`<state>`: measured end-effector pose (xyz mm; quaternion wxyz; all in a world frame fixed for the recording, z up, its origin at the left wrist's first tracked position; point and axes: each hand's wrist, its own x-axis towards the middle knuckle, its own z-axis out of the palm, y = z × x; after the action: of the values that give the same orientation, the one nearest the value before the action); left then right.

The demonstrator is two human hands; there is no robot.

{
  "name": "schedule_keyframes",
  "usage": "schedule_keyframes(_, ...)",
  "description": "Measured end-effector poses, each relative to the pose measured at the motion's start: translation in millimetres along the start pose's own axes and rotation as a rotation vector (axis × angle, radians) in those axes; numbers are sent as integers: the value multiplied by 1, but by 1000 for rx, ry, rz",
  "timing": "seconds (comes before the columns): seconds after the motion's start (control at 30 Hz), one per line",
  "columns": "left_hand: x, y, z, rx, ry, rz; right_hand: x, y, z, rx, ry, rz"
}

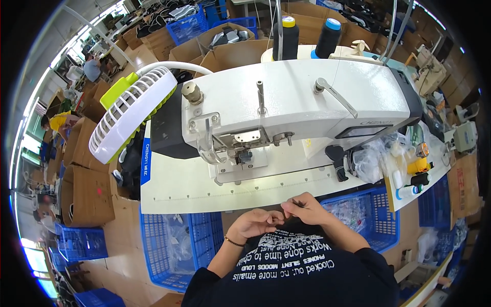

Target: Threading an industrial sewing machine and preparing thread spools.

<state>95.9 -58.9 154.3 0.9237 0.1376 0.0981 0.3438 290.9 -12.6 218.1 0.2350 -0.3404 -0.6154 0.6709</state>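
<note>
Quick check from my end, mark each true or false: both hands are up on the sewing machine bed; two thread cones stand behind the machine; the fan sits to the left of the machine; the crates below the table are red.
1. Both hands are on the machine bed. False: the left hand and right hand are together below the table edge, pinching a small dark piece.
2. Two thread cones stand behind the sewing machine. True: the black cones are there.
3. The fan sits left of the machine. True.
4. The crates are red. False: the crates are blue.
</note>
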Motion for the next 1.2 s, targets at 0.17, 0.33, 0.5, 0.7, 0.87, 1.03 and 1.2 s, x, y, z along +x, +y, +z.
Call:
schedule_keyframes(0.17,-3,2,-14,-15,-27,18,-11,-8,-13,61,44,21)
schedule_keyframes(0.33,-11,5,-18,-4,38,74,-24,-19,-32,265,244,7)
schedule_keyframes(0.5,-21,11,-24,39,66,130,-42,-4,-73,450,385,-351)
schedule_keyframes(0.7,-37,22,-33,47,61,205,-81,-16,-123,595,728,-452)
schedule_keyframes(0.87,-54,35,-39,34,115,290,-109,-10,-162,712,947,-460)
schedule_keyframes(1.03,-85,50,-52,6,184,420,-144,29,-205,851,1055,-537)
schedule_keyframes(1.2,-115,59,-53,-22,286,535,-175,82,-235,986,1261,-517)
